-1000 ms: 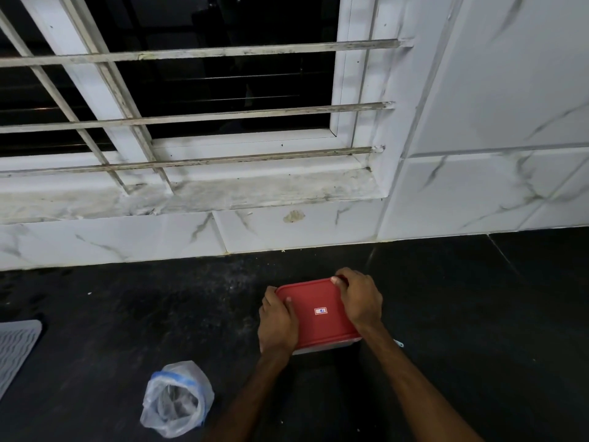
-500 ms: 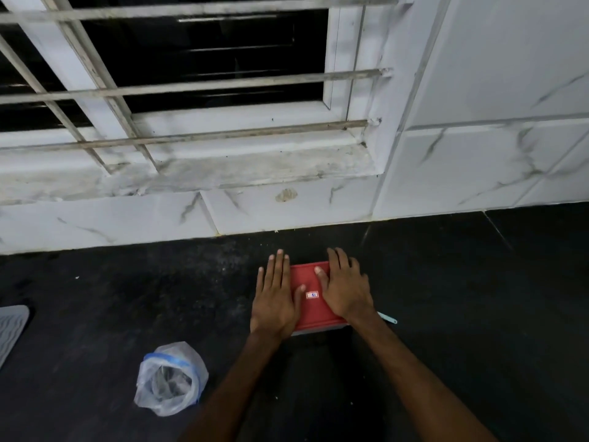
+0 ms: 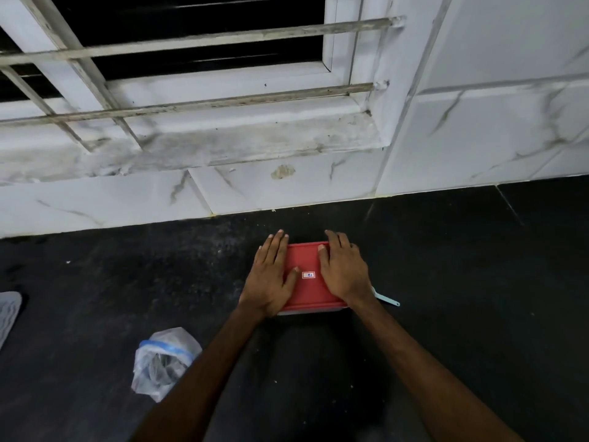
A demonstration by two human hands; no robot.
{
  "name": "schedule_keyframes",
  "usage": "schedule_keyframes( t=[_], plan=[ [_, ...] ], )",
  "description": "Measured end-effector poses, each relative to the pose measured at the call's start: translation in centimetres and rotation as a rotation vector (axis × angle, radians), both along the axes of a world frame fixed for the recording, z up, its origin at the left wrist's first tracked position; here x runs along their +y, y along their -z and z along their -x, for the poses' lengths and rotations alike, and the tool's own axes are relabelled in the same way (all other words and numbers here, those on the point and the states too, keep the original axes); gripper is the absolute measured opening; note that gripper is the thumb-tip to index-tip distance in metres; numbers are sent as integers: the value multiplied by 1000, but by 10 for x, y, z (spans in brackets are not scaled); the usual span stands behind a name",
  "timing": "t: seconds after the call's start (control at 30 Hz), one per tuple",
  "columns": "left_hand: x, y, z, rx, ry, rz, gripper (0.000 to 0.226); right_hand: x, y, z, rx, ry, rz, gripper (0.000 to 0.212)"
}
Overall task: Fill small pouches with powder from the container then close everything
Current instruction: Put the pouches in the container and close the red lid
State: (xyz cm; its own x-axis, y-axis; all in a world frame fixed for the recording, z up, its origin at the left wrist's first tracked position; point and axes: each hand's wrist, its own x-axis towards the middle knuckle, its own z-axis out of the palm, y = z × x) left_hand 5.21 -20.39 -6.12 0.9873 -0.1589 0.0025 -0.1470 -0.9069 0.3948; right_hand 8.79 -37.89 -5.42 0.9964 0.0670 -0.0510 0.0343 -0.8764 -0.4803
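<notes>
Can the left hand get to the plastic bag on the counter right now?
Probably yes. The left hand lies flat on the red lid, holding nothing, and the plastic bag sits on the dark counter beside that forearm, with nothing between them.

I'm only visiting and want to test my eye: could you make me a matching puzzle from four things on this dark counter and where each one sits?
Things:
1. red lid
2. plastic bag
3. pale blue handle
4. grey ribbed mat

Places:
A. at the picture's left edge
B. under the left hand and right hand, both pressed flat
C. nearer the camera, left of the lid
D. poking out just right of the lid

Pairs: 1-B, 2-C, 3-D, 4-A.
</notes>
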Motion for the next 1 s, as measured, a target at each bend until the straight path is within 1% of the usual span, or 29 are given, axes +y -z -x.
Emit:
schedule_keyframes(
  t=[0.1,0.17,0.23,0.3,0.4,0.53,0.6,0.63,0.67,0.7,0.77,0.8,0.83,0.87,0.93,0.97,1.0],
  plan=[
    [-3,0,2,-21,-34,-23,75,-1,-1,2,-11,-30,27,49],
    [-8,-1,4,-36,-69,-86,73,1,-2,3,-26,-66,137,54],
    [-11,-2,7,-57,-88,-174,71,4,-2,5,-99,-174,258,58],
    [-14,-3,12,-103,-81,-252,68,4,0,8,-152,-291,322,62],
    [-15,1,13,-144,-2,-315,65,1,6,5,-172,-341,329,64],
    [-11,1,8,-90,33,-270,68,6,5,1,-130,-341,299,65],
    [-10,-1,6,-97,37,-271,69,4,4,0,-147,-337,272,64],
    [-9,0,6,-94,39,-276,69,3,5,-1,-157,-334,213,63],
    [-9,-1,2,-90,46,-277,69,1,4,-6,-170,-312,91,60],
    [-7,-1,-1,-82,57,-282,69,0,4,-8,-174,-255,-93,56],
    [-5,-3,-5,-78,68,-295,69,-10,3,-11,-152,-35,-529,43],
    [-5,-4,-6,-72,66,-306,69,-18,6,-8,-144,74,-650,39],
    [-5,-5,-7,-67,64,-314,68,-29,9,-3,-147,152,-662,38],
    [-5,-5,-6,-63,61,-320,68,-41,16,5,-148,203,-608,40],
    [-7,-5,-7,-77,60,-327,68,-69,30,23,-115,239,-419,54],
    [-7,-5,-8,-82,60,-330,68,-83,36,30,-56,222,-303,61],
    [-6,-5,-9,-91,57,-332,69,-95,41,36,25,188,-166,59]
  ],
)
